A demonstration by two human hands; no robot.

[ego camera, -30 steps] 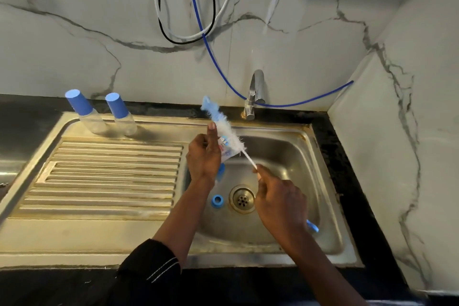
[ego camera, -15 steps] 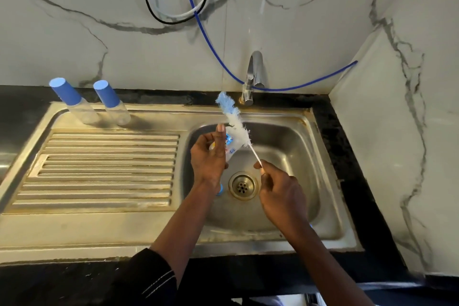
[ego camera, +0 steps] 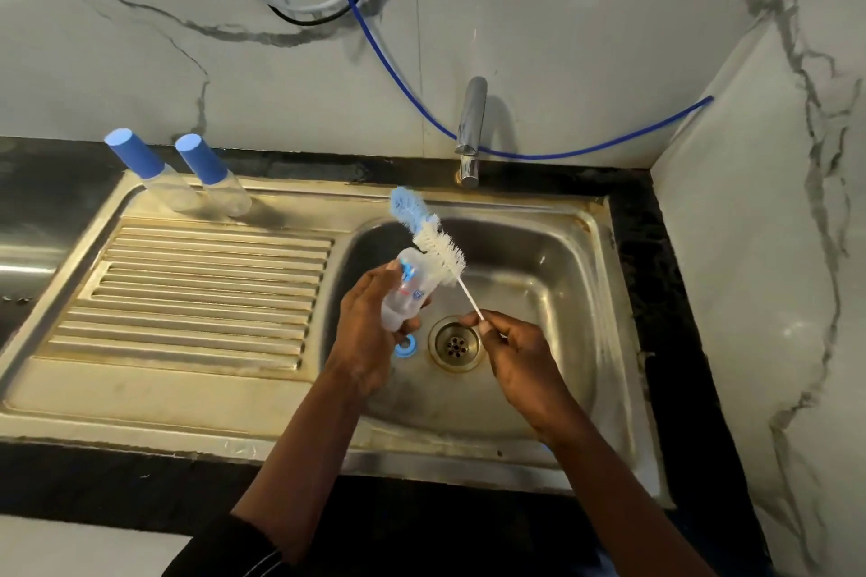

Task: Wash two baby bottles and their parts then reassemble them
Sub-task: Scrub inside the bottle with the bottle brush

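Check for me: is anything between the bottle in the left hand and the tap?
Yes. The brush, pinched by the right hand, lies slanted across the far end of the bottle, between it and the tap. Nothing else visible intervenes.

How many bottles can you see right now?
3: one blue-capped bottle at the drainboard's back left, a second blue-capped bottle just right of it, and a clear bottle in the left hand over the sink.
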